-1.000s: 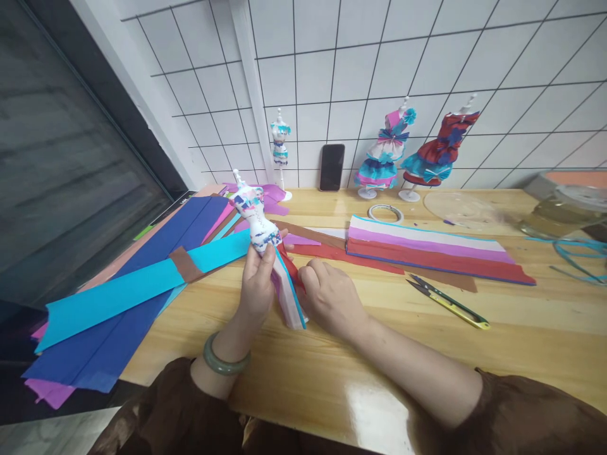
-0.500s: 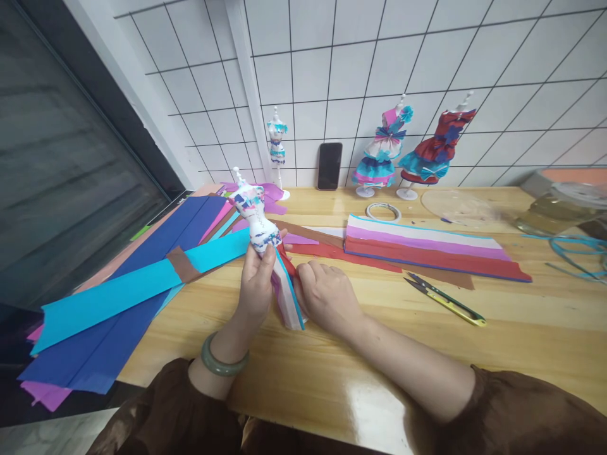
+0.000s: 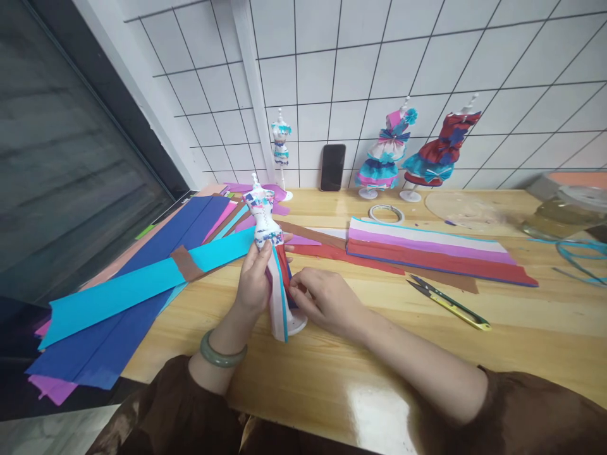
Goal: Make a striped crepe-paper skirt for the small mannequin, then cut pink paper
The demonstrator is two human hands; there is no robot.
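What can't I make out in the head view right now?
All in the head view:
- Left hand: most fingers hidden behind the dress form.
- Right hand: its curled fingers hide whether it grips the red panel.
- Dress form's pole: hidden by the striped piece.
- Clear container: blurred, cut off by the right edge; contents unclear.
- Dark speck: too small to identify.

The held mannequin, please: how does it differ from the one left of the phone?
The held mannequin has a striped strip below its hips; the rear mannequin shows its pole. The left hand grips the held mannequin; the rear mannequin stands unheld. Both are mostly white.
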